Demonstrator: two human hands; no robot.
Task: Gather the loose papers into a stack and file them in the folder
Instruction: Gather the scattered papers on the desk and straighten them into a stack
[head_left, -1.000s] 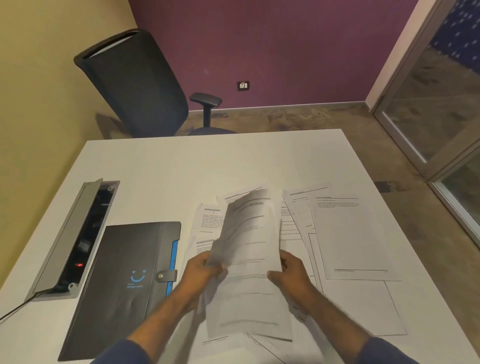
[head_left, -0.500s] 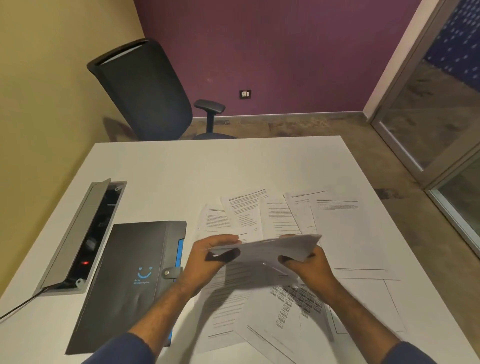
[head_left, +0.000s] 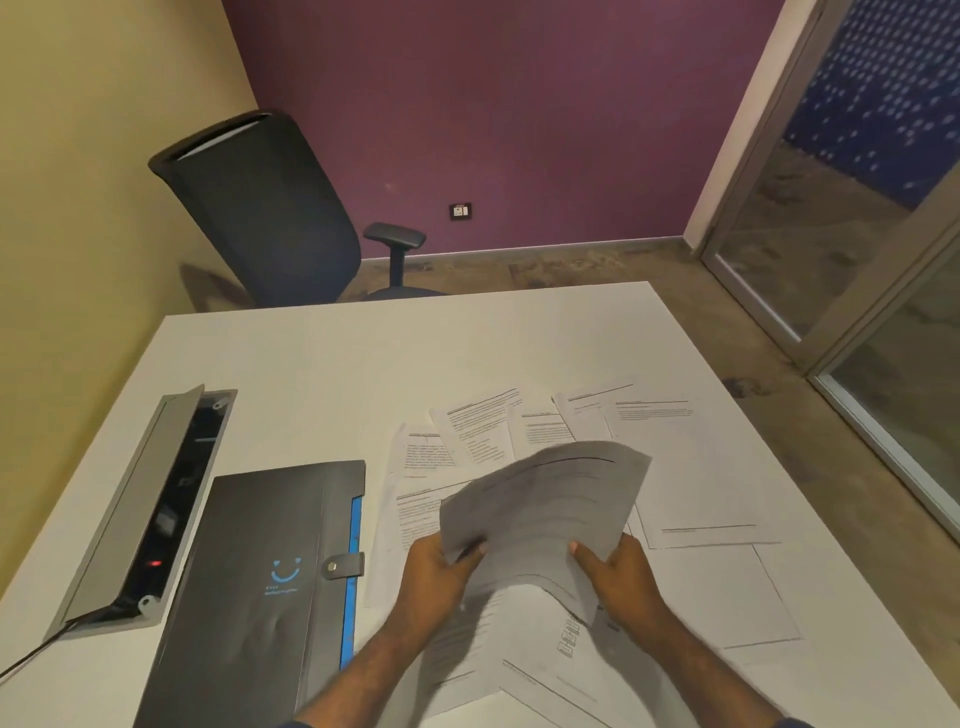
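Both hands hold one bent sheet of paper above the table. My left hand grips its near left edge and my right hand grips its near right edge; the far end curls upward. Under and around it, several printed loose papers lie spread over the white table, overlapping one another. The dark grey folder, with a blue edge strip, a smiley logo and a snap tab, lies shut to the left of my left hand.
An open grey cable box is set into the table left of the folder, with a cable running off the near left edge. A black office chair stands behind the table's far side. Glass doors are on the right.
The sheet in my hands went from upright, to flat and edge-on, to tilted with its far end raised. The camera view shifted slightly. The folder and other papers stayed put.
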